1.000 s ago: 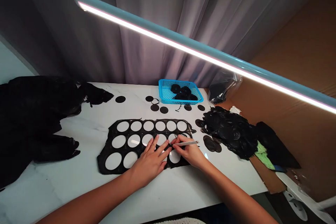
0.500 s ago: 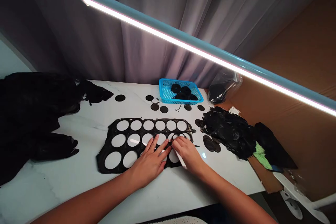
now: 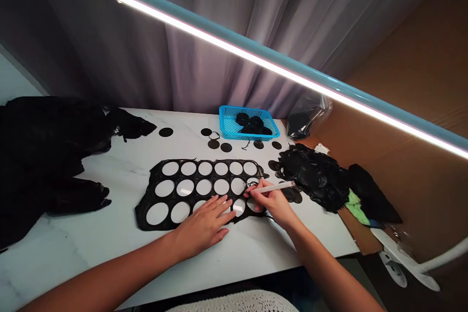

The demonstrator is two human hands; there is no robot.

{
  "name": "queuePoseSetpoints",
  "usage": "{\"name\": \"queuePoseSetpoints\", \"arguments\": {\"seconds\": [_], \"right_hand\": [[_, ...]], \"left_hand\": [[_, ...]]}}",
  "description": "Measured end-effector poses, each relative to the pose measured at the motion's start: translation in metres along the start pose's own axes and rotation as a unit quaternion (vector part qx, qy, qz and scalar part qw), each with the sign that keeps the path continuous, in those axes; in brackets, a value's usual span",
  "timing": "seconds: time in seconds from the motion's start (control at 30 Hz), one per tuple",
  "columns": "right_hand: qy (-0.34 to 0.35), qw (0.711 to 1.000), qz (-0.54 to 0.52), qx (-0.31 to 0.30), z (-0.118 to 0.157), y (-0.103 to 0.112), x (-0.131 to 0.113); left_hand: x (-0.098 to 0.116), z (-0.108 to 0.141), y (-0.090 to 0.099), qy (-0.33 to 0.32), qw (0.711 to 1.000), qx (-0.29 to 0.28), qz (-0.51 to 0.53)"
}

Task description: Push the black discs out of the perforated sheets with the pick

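A black sheet point(image 3: 171, 200) with rows of large round holes lies flat on the white table. My left hand point(image 3: 209, 222) rests on its lower middle part, fingers stretched out and palm down. At the sheet's right end, my right hand point(image 3: 275, 204) grips a slim white pen-like tool point(image 3: 278, 186), slanting up to the right. The tool's working tip is hidden by my fingers and dark strands, so I cannot tell its kind. Thin black strips curl around the fingertips there.
Behind the sheet stands a blue basket point(image 3: 228, 129) with black pieces inside. Several black discs point(image 3: 226, 147) lie near it. A heap of black scraps point(image 3: 314, 175) is on the right, black material point(image 3: 47, 156) on the left. A bar lamp point(image 3: 219, 36) hangs overhead.
The white tool has swung from pointing down toward me to slanting up right. My right hand has shifted slightly right along the sheet; my left hand stays flat on it.
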State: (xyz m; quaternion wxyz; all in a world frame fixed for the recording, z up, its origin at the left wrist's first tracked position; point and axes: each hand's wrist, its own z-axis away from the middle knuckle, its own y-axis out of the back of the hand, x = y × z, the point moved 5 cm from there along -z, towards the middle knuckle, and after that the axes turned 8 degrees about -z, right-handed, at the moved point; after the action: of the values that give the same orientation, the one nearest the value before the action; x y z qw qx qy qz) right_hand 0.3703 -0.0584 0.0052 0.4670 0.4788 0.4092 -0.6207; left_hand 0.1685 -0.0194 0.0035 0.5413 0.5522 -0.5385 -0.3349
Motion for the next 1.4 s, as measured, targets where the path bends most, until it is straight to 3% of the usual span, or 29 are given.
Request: {"name": "queuePoseSetpoints", "arguments": {"seconds": [0.1, 0.23, 0.63, 0.77, 0.87, 0.93, 1.0, 1.1, 1.2, 1.4], "right_hand": [[-0.007, 0.999, 0.007, -0.043, 0.018, -0.021, 0.008], [0.054, 0.991, 0.101, -0.069, 0.030, -0.028, 0.013], [0.147, 0.957, 0.248, -0.042, 0.036, -0.032, 0.018], [0.201, 0.918, 0.338, -0.040, 0.041, -0.039, 0.022], [0.265, 0.869, 0.416, -0.051, 0.048, -0.049, 0.025], [0.279, 0.850, 0.444, -0.053, 0.050, -0.050, 0.025], [0.257, 0.860, 0.439, -0.034, 0.047, -0.044, 0.022], [0.172, 0.923, 0.345, -0.004, 0.039, -0.028, 0.015], [0.102, 0.970, 0.218, -0.028, 0.036, -0.022, 0.015], [0.119, 0.971, 0.203, -0.039, 0.039, -0.031, 0.019]], "left_hand": [[0.003, 0.007, -0.004, -0.010, 1.000, -0.012, 0.009], [0.003, 0.010, -0.005, -0.018, 1.000, -0.017, 0.018], [0.003, 0.008, -0.006, -0.023, 0.999, -0.043, 0.002], [0.002, 0.008, -0.008, -0.026, 0.998, -0.053, -0.004], [0.002, 0.009, -0.009, -0.024, 0.999, -0.032, 0.006], [0.001, 0.010, -0.009, -0.021, 1.000, -0.011, 0.013], [0.000, 0.010, -0.010, -0.019, 1.000, -0.004, 0.014], [0.001, 0.010, -0.010, -0.023, 0.999, -0.021, 0.012], [0.002, 0.009, -0.007, -0.022, 0.999, -0.036, 0.014], [0.002, 0.008, -0.005, -0.020, 0.998, -0.050, 0.013]]}}
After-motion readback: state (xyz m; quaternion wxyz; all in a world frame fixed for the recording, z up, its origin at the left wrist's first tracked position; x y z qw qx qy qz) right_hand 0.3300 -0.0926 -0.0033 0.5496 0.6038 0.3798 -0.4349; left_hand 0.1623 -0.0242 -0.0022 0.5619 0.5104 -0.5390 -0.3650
